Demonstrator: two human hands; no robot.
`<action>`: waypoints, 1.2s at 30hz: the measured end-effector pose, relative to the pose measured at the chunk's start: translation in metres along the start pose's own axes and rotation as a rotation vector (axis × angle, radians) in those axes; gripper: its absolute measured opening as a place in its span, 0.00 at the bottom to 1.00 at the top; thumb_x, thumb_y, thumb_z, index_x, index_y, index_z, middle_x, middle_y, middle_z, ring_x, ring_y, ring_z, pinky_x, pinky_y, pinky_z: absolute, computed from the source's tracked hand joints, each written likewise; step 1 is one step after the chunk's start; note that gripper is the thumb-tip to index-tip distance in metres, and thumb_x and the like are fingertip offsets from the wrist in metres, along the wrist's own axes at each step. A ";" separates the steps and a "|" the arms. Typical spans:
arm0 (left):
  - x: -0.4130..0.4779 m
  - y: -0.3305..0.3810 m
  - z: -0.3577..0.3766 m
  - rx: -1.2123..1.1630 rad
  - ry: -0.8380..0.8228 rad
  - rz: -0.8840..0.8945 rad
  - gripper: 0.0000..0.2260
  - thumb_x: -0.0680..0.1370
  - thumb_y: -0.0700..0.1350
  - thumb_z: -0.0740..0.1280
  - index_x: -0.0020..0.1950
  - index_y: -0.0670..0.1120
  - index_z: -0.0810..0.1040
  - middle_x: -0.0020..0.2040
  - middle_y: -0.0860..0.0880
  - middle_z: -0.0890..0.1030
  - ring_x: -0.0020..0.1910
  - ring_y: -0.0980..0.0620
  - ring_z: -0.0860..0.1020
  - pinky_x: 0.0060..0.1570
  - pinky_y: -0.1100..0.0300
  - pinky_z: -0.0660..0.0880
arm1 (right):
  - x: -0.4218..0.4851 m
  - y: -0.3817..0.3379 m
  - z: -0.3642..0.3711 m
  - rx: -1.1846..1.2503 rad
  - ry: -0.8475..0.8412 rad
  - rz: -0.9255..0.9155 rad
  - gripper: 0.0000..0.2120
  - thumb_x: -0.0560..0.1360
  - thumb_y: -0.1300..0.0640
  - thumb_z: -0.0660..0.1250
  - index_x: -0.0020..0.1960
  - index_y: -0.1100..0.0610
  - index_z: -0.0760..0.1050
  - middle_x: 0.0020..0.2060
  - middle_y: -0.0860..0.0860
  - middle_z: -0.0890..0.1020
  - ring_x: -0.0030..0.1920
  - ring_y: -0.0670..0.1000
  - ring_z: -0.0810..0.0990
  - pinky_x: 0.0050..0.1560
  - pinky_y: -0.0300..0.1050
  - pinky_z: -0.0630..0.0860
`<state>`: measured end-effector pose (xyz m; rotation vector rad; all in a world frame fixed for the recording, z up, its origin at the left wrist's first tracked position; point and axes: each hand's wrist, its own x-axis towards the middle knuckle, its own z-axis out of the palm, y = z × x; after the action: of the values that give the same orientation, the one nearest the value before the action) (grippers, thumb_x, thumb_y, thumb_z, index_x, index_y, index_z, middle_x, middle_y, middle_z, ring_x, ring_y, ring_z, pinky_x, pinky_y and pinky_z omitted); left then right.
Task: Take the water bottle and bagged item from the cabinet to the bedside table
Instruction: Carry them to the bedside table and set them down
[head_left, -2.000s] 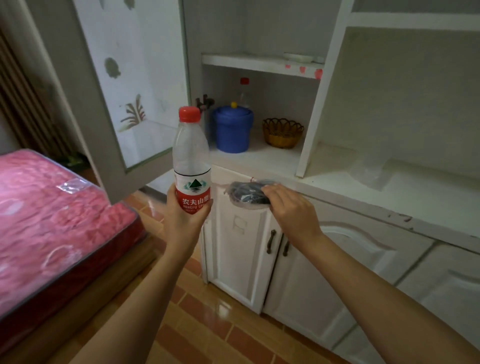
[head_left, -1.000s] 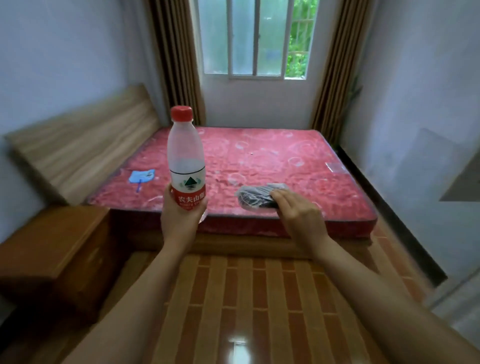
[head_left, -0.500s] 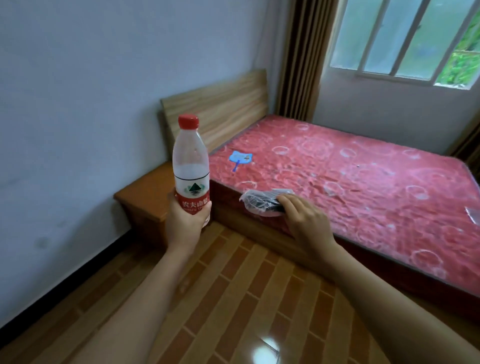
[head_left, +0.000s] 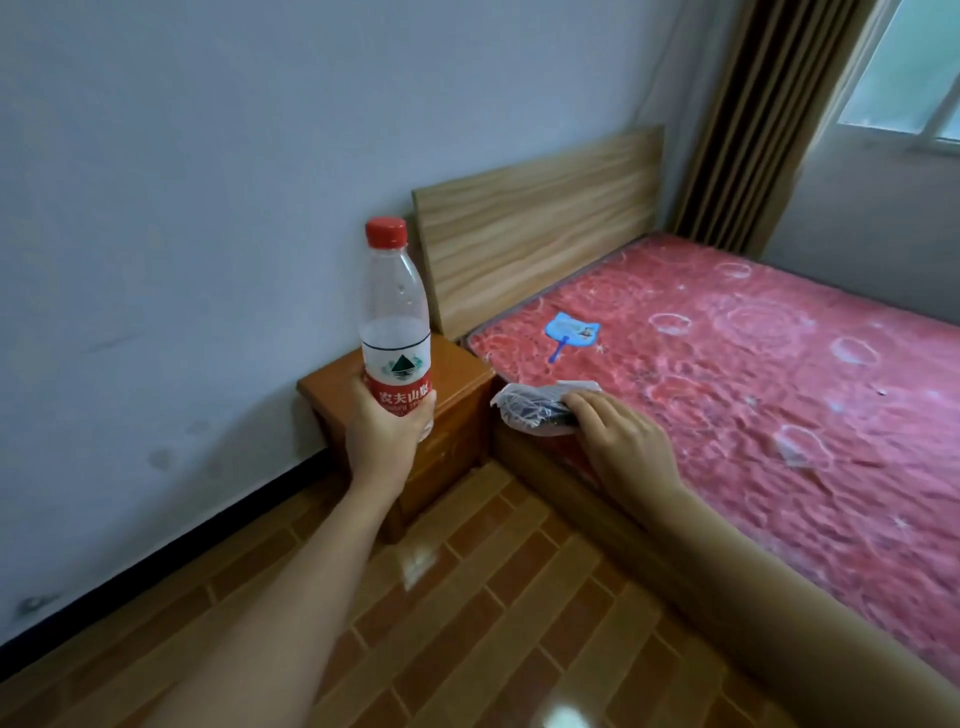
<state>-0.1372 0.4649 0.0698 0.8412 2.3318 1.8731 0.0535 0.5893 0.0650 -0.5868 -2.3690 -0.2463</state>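
My left hand (head_left: 382, 434) grips an upright clear water bottle (head_left: 395, 317) with a red cap and a red label, held in front of me. My right hand (head_left: 618, 444) holds a small clear bag with a dark item inside, the bagged item (head_left: 530, 408), by its right end. Both are in the air, short of the orange-brown wooden bedside table (head_left: 462, 384), which stands against the wall beside the bed. The bottle and my left hand hide part of the table's top.
A bed with a red patterned mattress (head_left: 753, 374) and a wooden headboard (head_left: 535, 228) fills the right side. A small blue hand fan (head_left: 571, 332) lies on the mattress near the headboard. Brown curtains (head_left: 748, 119) hang by the window. The floor is glossy brown tile.
I have turned from the cabinet to the bed and come closer to the bedside table, which looks larger now. Both hands keep the same hold on the bottle and the bag.
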 end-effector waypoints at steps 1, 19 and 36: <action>0.011 -0.002 0.011 0.004 0.011 -0.010 0.31 0.68 0.43 0.74 0.66 0.41 0.64 0.62 0.42 0.74 0.57 0.48 0.73 0.51 0.58 0.71 | 0.010 0.011 0.010 0.012 -0.009 -0.008 0.22 0.77 0.50 0.51 0.50 0.64 0.79 0.45 0.58 0.84 0.44 0.57 0.83 0.38 0.48 0.80; 0.169 -0.082 0.104 0.151 0.170 -0.167 0.32 0.68 0.47 0.74 0.66 0.44 0.62 0.62 0.44 0.73 0.54 0.55 0.71 0.48 0.58 0.73 | 0.149 0.108 0.201 0.145 -0.142 -0.201 0.14 0.70 0.60 0.60 0.53 0.63 0.77 0.47 0.57 0.83 0.48 0.56 0.82 0.42 0.47 0.79; 0.382 -0.195 0.169 0.209 0.231 -0.292 0.32 0.67 0.50 0.74 0.66 0.47 0.63 0.62 0.45 0.74 0.58 0.47 0.75 0.51 0.47 0.77 | 0.334 0.123 0.406 0.224 -0.330 -0.310 0.18 0.65 0.63 0.74 0.54 0.62 0.77 0.49 0.57 0.83 0.49 0.55 0.82 0.44 0.47 0.80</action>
<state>-0.4786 0.7540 -0.0402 0.2791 2.6465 1.7067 -0.3442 0.9445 -0.0195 -0.1589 -2.7573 -0.0164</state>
